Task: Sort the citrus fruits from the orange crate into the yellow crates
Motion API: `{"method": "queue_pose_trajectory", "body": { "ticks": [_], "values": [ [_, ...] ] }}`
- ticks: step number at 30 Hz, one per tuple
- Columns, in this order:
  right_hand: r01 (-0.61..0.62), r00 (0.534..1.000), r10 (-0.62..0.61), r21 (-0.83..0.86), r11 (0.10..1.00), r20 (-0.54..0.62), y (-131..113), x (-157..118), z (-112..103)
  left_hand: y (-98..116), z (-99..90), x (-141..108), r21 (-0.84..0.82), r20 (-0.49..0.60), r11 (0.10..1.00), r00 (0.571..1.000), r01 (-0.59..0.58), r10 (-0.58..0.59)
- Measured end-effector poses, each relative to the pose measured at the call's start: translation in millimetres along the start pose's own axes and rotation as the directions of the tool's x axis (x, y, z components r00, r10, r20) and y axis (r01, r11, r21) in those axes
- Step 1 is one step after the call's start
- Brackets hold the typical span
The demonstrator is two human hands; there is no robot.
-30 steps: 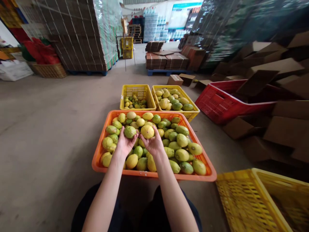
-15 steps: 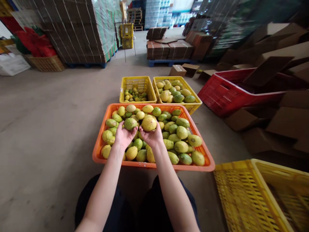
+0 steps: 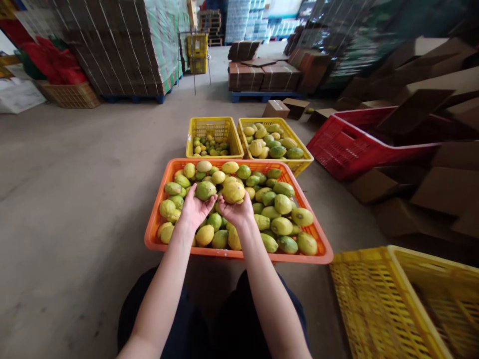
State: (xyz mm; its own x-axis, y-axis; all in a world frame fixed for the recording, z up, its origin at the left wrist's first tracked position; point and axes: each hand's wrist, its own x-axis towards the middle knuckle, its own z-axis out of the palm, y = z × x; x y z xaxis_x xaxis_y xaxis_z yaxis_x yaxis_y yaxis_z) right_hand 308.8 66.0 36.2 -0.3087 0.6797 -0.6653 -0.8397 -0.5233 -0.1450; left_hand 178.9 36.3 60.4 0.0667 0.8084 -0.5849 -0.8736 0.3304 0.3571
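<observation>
My left hand (image 3: 196, 209) is turned palm up, its fingers curved round a greenish lemon-like fruit (image 3: 205, 190). Close beside it, my right hand (image 3: 236, 208) cradles a larger, lumpy yellow one, also a lemon by its look (image 3: 233, 191). Both hands are over an orange crate (image 3: 154, 227) filled with oval green and yellow lemons (image 3: 281, 226). The two held fruits are side by side, a small gap between them. My forearms hide part of the crate's near rim and some fruit below.
Behind the orange crate stand a yellow crate (image 3: 190, 137) of small fruit and another yellow crate (image 3: 305, 162) of larger fruit. A red crate (image 3: 337, 144) and loose cardboard (image 3: 445, 199) lie to the right. A yellow crate (image 3: 359, 299) stands at near right.
Both hands still hold the same two fruits. The left one has turned slightly in my hand, and the view has shifted a little.
</observation>
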Motion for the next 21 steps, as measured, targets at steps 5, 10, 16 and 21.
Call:
{"method": "queue_pose_trajectory", "body": {
  "ticks": [5,10,16,21],
  "values": [
    [0.025,1.000,-0.024,0.048,0.999,-0.019,-0.2,1.5,-0.8,0.0,-0.3,-1.0,0.013,0.003,1.000,1.000,-0.007,0.007],
    [0.039,0.999,-0.038,0.051,0.998,-0.036,-1.4,0.0,-1.3,-1.8,-1.8,1.7,0.054,0.028,0.998,0.999,-0.024,0.023],
    [0.242,0.969,-0.246,-0.198,0.950,0.003,-1.6,-5.1,-2.8,-14.4,-9.3,7.5,0.327,0.075,0.852,0.910,-0.409,0.408],
    [0.782,0.545,-0.754,-0.545,0.301,0.366,-4.6,-9.9,-12.2,-17.1,-12.8,5.2,0.526,0.321,0.295,0.507,-0.798,0.800]
  ]
}}
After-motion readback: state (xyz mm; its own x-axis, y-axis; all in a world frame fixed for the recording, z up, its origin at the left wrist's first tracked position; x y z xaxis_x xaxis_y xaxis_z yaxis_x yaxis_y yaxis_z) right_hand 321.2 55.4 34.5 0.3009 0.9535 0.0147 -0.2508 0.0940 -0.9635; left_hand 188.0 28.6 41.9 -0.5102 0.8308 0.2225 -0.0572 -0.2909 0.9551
